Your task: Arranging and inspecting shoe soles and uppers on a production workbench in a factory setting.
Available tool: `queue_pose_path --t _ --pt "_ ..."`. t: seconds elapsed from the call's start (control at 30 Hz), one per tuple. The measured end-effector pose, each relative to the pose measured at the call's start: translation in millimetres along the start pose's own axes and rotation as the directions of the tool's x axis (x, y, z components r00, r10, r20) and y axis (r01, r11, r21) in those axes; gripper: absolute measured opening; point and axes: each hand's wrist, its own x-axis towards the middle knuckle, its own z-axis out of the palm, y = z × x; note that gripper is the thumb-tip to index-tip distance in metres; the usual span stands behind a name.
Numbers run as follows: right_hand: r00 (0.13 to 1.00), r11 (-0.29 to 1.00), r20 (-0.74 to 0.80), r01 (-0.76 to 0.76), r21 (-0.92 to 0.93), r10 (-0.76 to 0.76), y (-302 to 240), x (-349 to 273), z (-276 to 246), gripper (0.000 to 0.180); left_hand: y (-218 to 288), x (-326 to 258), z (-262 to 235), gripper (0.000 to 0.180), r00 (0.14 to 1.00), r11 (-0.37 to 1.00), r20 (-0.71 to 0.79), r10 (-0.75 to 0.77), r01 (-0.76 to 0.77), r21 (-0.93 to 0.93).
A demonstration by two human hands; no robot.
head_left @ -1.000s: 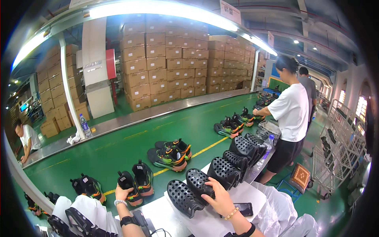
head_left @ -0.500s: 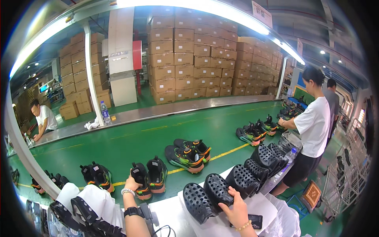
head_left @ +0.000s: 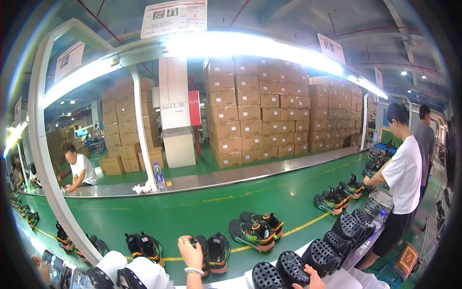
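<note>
My left hand has curled fingers in front of a black sneaker with orange and green trim. It overlaps the sneaker's left side, and what its fingers hold, if anything, is hidden. The matching sneaker stands against it on the right, on the green belt. At the lower edge, my right hand is closed on the near end of a black perforated clog; part of this hand is cut off by the frame. Beside that clog sits another black clog.
More clogs line the bench to the right, towards a co-worker. Other sneakers stand along the belt. Two white-stuffed black shoes lie at lower left, near a white post and another hand.
My view has tilted up and turned left, so the scene sits lower and further right. My left hand has shifted from the sneaker's side to in front of it. My right hand stays at the clog.
</note>
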Motion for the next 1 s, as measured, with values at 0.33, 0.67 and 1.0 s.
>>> queue_pose_path --t 0.33,0.67,1.0 --pt "0.999 0.989 0.037 0.004 0.145 -0.009 -3.6 0.8 3.4 0.067 -32.7 -2.4 83.8 0.028 0.302 0.917 0.953 0.015 -0.385 0.108" --pt "0.995 0.99 -0.028 0.102 0.1 -0.099 2.1 -8.4 -1.1 0.065 -27.4 54.0 60.5 0.028 0.465 0.873 0.885 -0.029 -0.419 0.249" --pt "0.995 0.989 -0.03 0.094 0.117 -0.091 10.2 -16.5 -0.3 0.063 25.1 41.6 45.1 0.029 0.466 0.834 0.885 -0.018 -0.481 0.271"
